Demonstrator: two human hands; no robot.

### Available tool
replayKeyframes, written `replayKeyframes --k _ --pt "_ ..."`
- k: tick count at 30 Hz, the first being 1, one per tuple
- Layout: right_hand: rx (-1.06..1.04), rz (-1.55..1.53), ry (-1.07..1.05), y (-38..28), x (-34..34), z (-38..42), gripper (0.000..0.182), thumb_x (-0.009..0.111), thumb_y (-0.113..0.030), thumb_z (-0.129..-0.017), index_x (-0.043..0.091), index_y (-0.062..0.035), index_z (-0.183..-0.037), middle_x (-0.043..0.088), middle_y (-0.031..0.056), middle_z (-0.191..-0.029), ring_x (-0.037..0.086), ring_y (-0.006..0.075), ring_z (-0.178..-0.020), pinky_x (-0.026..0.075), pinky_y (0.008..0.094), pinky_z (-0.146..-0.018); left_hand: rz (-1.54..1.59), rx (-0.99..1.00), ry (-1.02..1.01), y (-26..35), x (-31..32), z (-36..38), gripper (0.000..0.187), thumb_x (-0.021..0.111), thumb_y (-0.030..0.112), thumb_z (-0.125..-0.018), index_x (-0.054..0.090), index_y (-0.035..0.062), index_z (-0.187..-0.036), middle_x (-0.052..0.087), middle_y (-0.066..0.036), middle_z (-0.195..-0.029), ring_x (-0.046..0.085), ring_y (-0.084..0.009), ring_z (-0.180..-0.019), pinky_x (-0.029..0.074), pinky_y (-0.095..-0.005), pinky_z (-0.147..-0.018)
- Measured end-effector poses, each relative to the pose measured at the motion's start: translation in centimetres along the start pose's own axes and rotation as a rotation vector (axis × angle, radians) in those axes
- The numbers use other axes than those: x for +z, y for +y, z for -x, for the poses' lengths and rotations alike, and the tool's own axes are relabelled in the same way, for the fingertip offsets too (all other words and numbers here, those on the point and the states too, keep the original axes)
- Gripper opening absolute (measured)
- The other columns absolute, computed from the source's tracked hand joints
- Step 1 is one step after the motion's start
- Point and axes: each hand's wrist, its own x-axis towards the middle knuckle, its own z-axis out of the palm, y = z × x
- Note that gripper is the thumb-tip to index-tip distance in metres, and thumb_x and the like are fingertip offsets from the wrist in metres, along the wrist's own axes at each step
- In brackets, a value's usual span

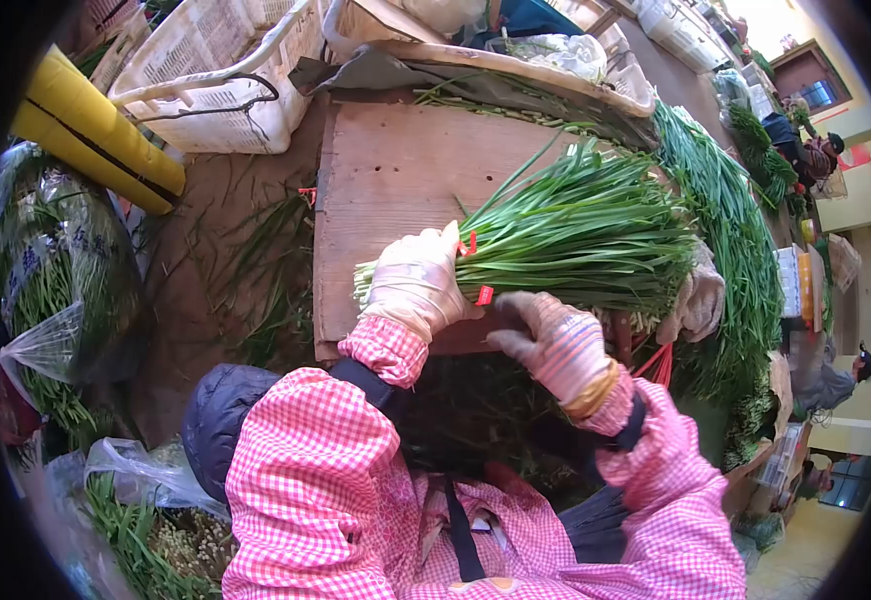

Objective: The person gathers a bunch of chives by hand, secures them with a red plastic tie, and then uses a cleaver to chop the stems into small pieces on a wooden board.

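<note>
My left hand, in a pale glove, is closed round the stem end of a bunch of green chives lying on the wooden board. A red tie goes about the bunch beside my fingers, and its red tag end sticks out toward me. My right hand, in a striped glove, hovers just right of that tag. Its thumb and bent fingers are apart, and nothing shows between them. The leafy end of the bunch fans out to the right.
More chives are heaped along the board's right side, next to a grey cloth and red strips. White crates and a yellow roll stand at the upper left. Bagged greens sit at left. Other people are far right.
</note>
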Motion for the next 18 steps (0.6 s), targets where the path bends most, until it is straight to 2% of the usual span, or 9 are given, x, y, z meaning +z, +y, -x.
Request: replayKeyframes --k 3,4,7,8,11,12,15,16,18 --pt "0.03 -0.287 0.151 -0.4 2.2 -1.1 0.03 0.073 -0.019 -0.071 0.063 -0.0076 -0.097 0.062 0.0129 -0.084 0.061 0.031 -0.078 0.049 0.0372 -0.069 -0.021 0.008 0.036 -0.3 0.3 0.1 0.071 0.08 0.038 -0.054 0.05 0.0073 -0.11 0.061 -0.015 -0.093 0.06 -0.0319 -0.089 0.048 -0.0402 -0.079" --pt "-0.064 -0.224 0.195 -0.2 2.9 -1.3 0.029 0.073 -0.018 -0.069 0.063 -0.0079 -0.095 0.061 0.0127 -0.082 0.06 0.0315 -0.077 0.049 0.0368 -0.069 -0.026 0.016 0.04 -0.5 0.4 0.1 0.066 0.079 0.036 -0.057 0.05 0.0074 -0.109 0.06 -0.015 -0.092 0.06 -0.0322 -0.089 0.048 -0.0405 -0.078" --pt "-0.209 -0.304 0.122 0.6 3.3 -1.9 0.03 0.074 -0.017 -0.068 0.063 -0.0075 -0.094 0.061 0.0127 -0.081 0.06 0.0312 -0.076 0.049 0.0369 -0.068 -0.038 0.015 0.019 -0.6 0.5 -0.5 0.053 0.073 0.028 -0.063 0.051 0.0073 -0.107 0.06 -0.016 -0.091 0.06 -0.0327 -0.089 0.048 -0.0416 -0.077" --pt "-0.077 -0.431 0.054 0.5 3.3 -1.8 0.03 0.073 -0.018 -0.067 0.064 -0.0073 -0.094 0.061 0.0127 -0.082 0.06 0.0305 -0.077 0.049 0.0366 -0.068 -0.041 0.004 0.002 -0.7 0.5 -0.6 0.049 0.071 0.025 -0.065 0.051 0.0072 -0.106 0.06 -0.017 -0.091 0.06 -0.0329 -0.089 0.048 -0.042 -0.077" --pt "-0.094 -0.279 0.116 0.1 3.2 -2.3 0.029 0.075 -0.01 -0.065 0.064 -0.0047 -0.091 0.059 0.0101 -0.077 0.058 0.0257 -0.072 0.048 0.0336 -0.069 -0.05 0.025 -0.012 -0.7 0.1 -0.6 0.04 0.064 0.02 -0.069 0.052 0.0071 -0.104 0.06 -0.017 -0.091 0.06 -0.0333 -0.088 0.048 -0.0428 -0.076" --pt "-0.205 -0.119 0.136 0.2 3.3 -2.6 0.024 0.073 -0.014 -0.067 0.064 -0.0056 -0.088 0.057 0.0098 -0.072 0.058 0.0276 -0.069 0.047 0.0354 -0.064 -0.053 0.032 0.0 -0.9 0.5 -0.6 0.038 0.063 0.018 -0.07 0.051 0.0071 -0.104 0.06 -0.017 -0.091 0.06 -0.0336 -0.087 0.048 -0.0429 -0.076" --pt "-0.365 0.027 0.159 0.3 3.0 -3.5 0.02 0.071 -0.017 -0.068 0.062 -0.0068 -0.083 0.055 0.0097 -0.068 0.057 0.0291 -0.065 0.046 0.0373 -0.06 -0.052 0.036 0.006 -1.3 0.9 -0.9 0.032 0.057 0.015 -0.073 0.052 0.007 -0.104 0.06 -0.017 -0.092 0.06 -0.0339 -0.088 0.048 -0.0431 -0.076" --pt "-0.429 0.035 0.221 0.6 3.3 -3.9 0.012 0.063 -0.024 -0.072 0.059 -0.0138 -0.077 0.052 0.0068 -0.066 0.054 0.0271 -0.061 0.043 0.0402 -0.056 -0.041 0.025 -0.021 -1.0 0.3 -0.9 0.03 0.055 0.014 -0.074 0.053 0.0069 -0.103 0.06 -0.017 -0.093 0.06 -0.0338 -0.089 0.048 -0.0432 -0.077" --pt "-0.51 0.325 0.176 0.7 3.1 -4.3 0.01 0.06 -0.023 -0.071 0.057 -0.0146 -0.074 0.05 0.0048 -0.065 0.052 0.0246 -0.06 0.042 0.0391 -0.055 0.0 -0.005 -0.077 -1.1 -0.1 -1.5 0.029 0.057 0.016 -0.074 0.054 0.0071 -0.102 0.061 -0.017 -0.095 0.059 -0.0341 -0.092 0.047 -0.043 -0.078"
